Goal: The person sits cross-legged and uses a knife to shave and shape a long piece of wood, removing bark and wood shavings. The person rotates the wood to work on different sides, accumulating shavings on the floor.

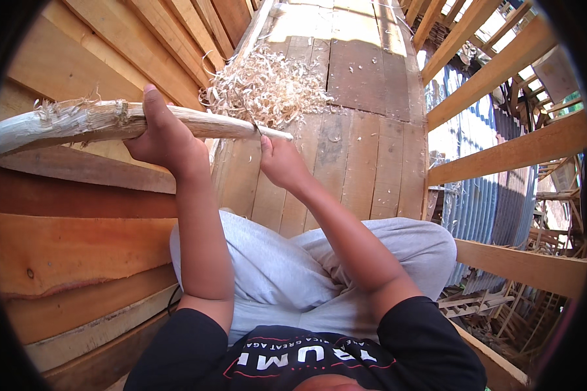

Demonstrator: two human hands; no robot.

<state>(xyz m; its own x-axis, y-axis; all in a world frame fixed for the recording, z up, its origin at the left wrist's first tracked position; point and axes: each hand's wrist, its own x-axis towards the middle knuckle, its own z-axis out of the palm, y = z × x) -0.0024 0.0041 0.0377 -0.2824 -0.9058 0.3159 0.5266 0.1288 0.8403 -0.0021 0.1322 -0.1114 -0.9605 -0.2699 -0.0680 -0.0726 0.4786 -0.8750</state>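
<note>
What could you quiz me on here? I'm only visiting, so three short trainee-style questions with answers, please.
1. True or false: the left-hand grip is closed around the long, pale, curved wooden pole.

2. Which is closer to the pole's right end?
A. The left-hand grip
B. The right-hand grip

3. Fill the gap: the heap of pale, curled wood shavings lies on a brown floor made of wooden ____.

Key:
1. True
2. B
3. planks

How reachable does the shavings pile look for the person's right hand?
Probably yes: the shavings pile lies just beyond the right hand; only the thin end of the pale pole crosses between.
</note>
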